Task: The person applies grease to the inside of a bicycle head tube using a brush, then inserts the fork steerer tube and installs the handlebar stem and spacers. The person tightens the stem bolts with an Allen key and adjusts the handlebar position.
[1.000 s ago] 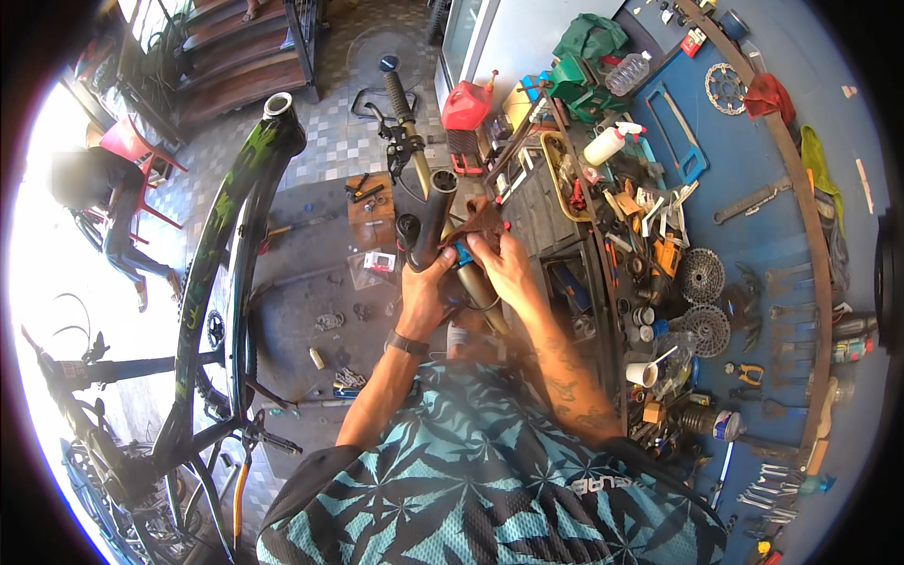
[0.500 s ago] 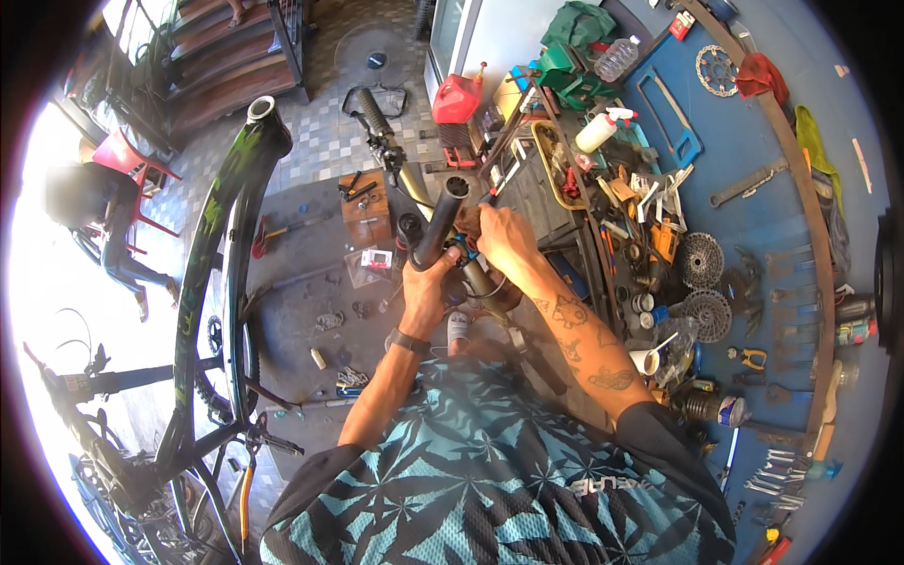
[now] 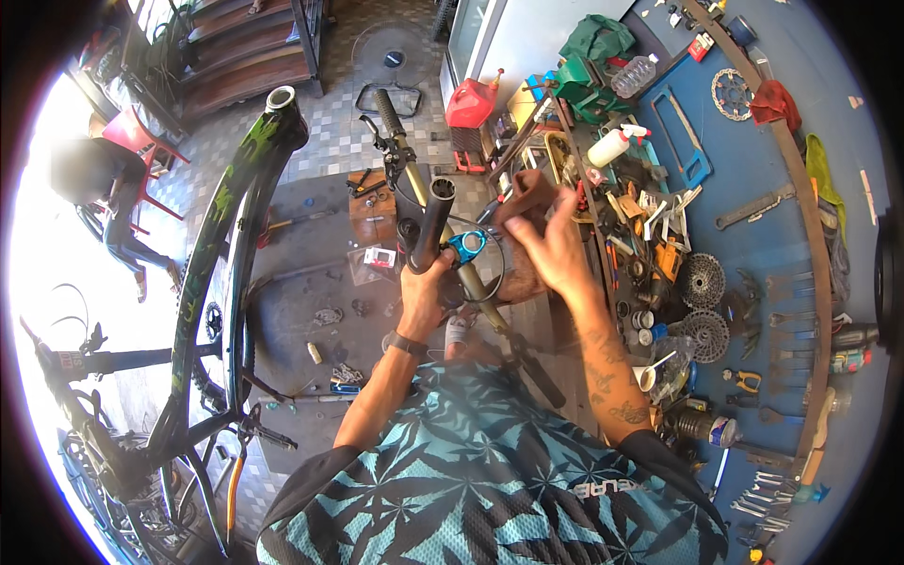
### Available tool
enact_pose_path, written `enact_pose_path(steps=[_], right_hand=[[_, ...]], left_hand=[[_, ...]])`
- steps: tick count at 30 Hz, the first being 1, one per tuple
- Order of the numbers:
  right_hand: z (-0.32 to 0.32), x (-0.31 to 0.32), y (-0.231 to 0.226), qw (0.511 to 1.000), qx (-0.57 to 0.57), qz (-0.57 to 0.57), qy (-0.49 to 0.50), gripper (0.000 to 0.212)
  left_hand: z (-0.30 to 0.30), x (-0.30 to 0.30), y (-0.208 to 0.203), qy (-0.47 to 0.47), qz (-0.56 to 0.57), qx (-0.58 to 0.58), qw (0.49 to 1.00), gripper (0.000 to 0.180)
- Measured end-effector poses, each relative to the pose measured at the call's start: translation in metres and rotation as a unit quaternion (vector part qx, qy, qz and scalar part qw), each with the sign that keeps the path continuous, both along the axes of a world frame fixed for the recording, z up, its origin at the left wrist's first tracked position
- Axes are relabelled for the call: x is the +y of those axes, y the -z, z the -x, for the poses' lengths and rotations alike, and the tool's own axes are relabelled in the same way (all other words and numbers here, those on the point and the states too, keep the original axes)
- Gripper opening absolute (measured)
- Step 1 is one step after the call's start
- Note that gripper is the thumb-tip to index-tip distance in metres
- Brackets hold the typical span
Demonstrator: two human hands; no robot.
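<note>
- left hand [image 3: 421,294] closed around the lower end of a black stem tube [image 3: 431,226], tube tilted up and slightly right, open end uppermost.
- blue clamp [image 3: 465,247] seen just right of the tube, touching the handlebar [image 3: 443,235] that ran diagonally from the black grip [image 3: 388,111] at top down past the wrist.
- right hand [image 3: 556,247] raised just right of the clamp, fingers curled around a brown rag [image 3: 525,193]; hold on the rag firm, palm side hidden.
- right hand and blue clamp near each other; contact not determinable.
- dark wristband [image 3: 409,346] noted on the left wrist.
- green-and-black bicycle frame [image 3: 231,235] standing to the left, well apart from both hands.
- cluttered workbench [image 3: 753,254] to the right, bearing cassette sprockets [image 3: 702,280], a white spray bottle [image 3: 610,146] and mixed tools.
- red fuel can [image 3: 470,102] standing beyond the handlebar, near the bench end.
- seated person [image 3: 104,202] at far left, beside a red chair [image 3: 127,132].
</note>
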State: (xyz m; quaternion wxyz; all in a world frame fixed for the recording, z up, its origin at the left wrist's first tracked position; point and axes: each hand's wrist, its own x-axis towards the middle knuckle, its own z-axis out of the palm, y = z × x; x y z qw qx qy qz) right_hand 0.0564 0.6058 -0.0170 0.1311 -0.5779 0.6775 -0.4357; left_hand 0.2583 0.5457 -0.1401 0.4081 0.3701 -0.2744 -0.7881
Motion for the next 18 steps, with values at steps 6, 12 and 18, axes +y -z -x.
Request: enact_pose_path(steps=[6, 12, 18], right_hand=[[-0.055, -0.008, 0.028, 0.99, 0.104, -0.086, 0.046, 0.05], [-0.05, -0.025, 0.029, 0.938, 0.228, -0.256, 0.052, 0.026], [-0.031, -0.025, 0.034, 0.948, 0.234, -0.214, -0.036, 0.019]], left_hand=[[0.005, 0.006, -0.006, -0.002, 0.024, 0.062, 0.998, 0.042], [0.005, 0.012, -0.004, 0.008, 0.011, -0.01, 1.0, 0.041], [0.008, 0.013, -0.005, 0.007, 0.022, 0.008, 1.0, 0.04]])
